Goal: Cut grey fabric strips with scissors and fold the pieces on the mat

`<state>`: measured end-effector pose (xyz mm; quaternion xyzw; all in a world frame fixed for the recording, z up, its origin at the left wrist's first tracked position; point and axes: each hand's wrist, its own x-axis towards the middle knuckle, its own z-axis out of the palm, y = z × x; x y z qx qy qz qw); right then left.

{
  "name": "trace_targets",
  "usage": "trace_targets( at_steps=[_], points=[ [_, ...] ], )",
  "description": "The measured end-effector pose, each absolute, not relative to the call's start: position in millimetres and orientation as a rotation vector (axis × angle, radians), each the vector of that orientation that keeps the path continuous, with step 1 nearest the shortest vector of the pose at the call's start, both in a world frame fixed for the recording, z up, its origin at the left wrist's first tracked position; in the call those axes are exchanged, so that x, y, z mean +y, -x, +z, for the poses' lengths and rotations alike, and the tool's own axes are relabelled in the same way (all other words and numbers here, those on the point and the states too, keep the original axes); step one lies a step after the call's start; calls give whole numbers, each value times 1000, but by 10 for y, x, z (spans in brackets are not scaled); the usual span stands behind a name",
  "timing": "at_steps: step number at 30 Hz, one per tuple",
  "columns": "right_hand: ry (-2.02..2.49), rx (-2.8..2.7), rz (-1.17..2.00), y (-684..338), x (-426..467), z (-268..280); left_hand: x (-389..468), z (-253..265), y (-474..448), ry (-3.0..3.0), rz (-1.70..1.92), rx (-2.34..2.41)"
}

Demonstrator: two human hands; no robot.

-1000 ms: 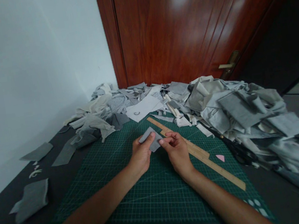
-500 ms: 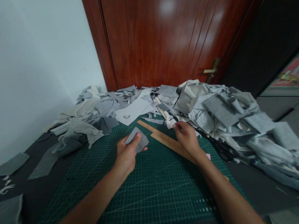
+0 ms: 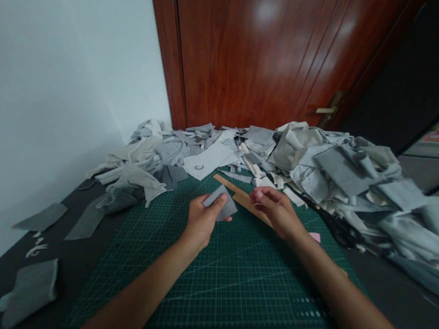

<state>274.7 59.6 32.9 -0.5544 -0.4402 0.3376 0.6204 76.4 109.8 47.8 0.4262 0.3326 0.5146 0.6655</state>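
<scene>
A small folded piece of grey fabric [image 3: 229, 207] is pinched between the thumb and fingers of my left hand [image 3: 201, 221], held above the green cutting mat [image 3: 212, 281]. To its right, my right hand [image 3: 279, 210] has its fingers curled together at the tips. Whatever those fingertips may hold is too small to make out. A wooden ruler [image 3: 228, 185] lies slantwise on the mat, partly hidden under my right hand. Beside my right wrist shows a small pink piece [image 3: 315, 236].
Heaped fabric scraps [image 3: 346, 167] cover the right side, with black scissors [image 3: 343, 231] at their edge. More scraps [image 3: 145, 148] lie back left, near a marked white paper [image 3: 207, 162]. Loose grey pieces [image 3: 35, 285] rest on the dark table at left. A wooden door [image 3: 243, 45] stands behind.
My right hand has drawn back from the scraps toward my left hand, which keeps its grey fabric. The whole view has shifted, so the scene sits farther right.
</scene>
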Motion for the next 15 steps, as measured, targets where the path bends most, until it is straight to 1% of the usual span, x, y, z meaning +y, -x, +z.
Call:
trace_targets(
  at_steps=[3,7,15],
  points=[
    [1155,-981,996,-2445,551,274,1059,419,-801,-992,1111,749],
    [1076,-961,1165,-2353,507,250,1028,366,-831,-1012,1068,742],
    [1042,-1004,1221,-2380,504,195,1023,311,-845,-1012,1057,738]
  ],
)
